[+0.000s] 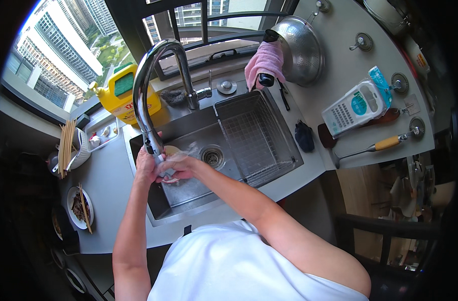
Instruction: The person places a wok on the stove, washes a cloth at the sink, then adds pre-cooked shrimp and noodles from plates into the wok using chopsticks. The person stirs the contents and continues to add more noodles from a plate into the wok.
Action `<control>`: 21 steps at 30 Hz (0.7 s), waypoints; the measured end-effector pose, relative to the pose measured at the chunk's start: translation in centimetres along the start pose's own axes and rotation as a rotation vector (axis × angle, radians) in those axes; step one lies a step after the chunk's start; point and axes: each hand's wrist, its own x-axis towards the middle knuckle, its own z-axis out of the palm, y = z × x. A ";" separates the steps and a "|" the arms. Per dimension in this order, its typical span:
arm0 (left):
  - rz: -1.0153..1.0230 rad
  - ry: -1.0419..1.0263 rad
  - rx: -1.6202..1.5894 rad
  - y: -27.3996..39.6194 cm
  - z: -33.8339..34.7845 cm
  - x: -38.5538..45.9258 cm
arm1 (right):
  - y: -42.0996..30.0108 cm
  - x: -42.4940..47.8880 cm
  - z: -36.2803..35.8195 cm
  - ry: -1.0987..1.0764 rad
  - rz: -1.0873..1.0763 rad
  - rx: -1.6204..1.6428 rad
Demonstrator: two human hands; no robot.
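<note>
Both my hands are inside a steel sink (191,195), below the head of a chrome faucet (142,90). My left hand (146,164) grips the left rim of a pale bowl (171,151) with a red-edged rim, which lies partly hidden behind my fingers and the faucet head. My right hand (179,166) is over the bowl, its fingers spread at its inside or rim; blur and water hide the exact contact. Water splashes around the fingers. The drain (212,157) is just right of the hands.
A wire basket (251,139) fills the sink's right side. Behind stand a yellow detergent jug (129,101) and a steel colander (302,50). At left are a plate of food (71,195) with chopsticks (85,210) and a white basket (82,150). A packaged grater (355,107) is at right.
</note>
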 end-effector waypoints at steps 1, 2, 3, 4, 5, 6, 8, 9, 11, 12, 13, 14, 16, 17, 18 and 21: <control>0.000 0.000 0.009 -0.4 -0.5 0.3 | 0.0 0.0 0.2 0.035 0.022 -0.036; -0.002 0.000 0.017 -0.8 -0.9 0.6 | -0.4 0.0 0.0 0.030 0.054 -0.153; -0.007 -0.004 0.029 -0.8 -0.9 0.7 | -0.4 0.0 0.2 0.051 0.045 -0.232; -0.024 0.026 0.075 -1.1 -0.6 0.7 | -0.6 -0.1 0.2 0.074 0.036 -0.314; -0.027 0.067 0.124 -1.4 -0.3 0.9 | -0.3 -0.4 0.4 0.123 -0.010 -0.361; -0.009 0.131 0.187 -1.7 0.2 1.0 | 0.0 -0.6 0.9 0.167 -0.056 -0.410; 0.027 0.241 0.268 -2.6 0.2 1.2 | 1.0 0.2 0.7 0.287 -0.136 -0.662; 0.053 0.304 0.276 -3.4 -0.6 1.7 | 1.9 0.7 0.6 0.346 -0.271 -0.793; 0.100 0.425 0.297 -5.0 -2.1 2.9 | 3.2 1.2 0.9 0.469 -0.554 -1.043; 0.101 0.472 0.284 -5.5 -2.1 3.1 | 1.9 0.1 1.5 0.370 -0.407 -1.076; 0.103 0.492 0.313 -5.5 -1.7 3.1 | 1.7 -0.4 2.0 0.459 -0.358 -1.098; 0.105 0.514 0.342 -5.5 -1.3 3.0 | 1.8 -0.8 2.5 0.547 -0.308 -1.118; 0.074 0.553 0.436 -5.3 -0.7 2.6 | 3.5 -0.2 1.8 0.646 -0.321 -1.183; 0.042 0.543 0.428 -5.3 -0.7 2.6 | 4.3 0.2 1.5 0.696 -0.325 -1.213; 0.009 0.537 0.417 -5.3 -0.9 2.4 | 4.5 0.3 1.6 0.722 -0.321 -1.229; 0.008 0.436 0.188 -6.2 -2.6 2.3 | 3.9 -0.2 2.2 0.706 -0.243 -1.204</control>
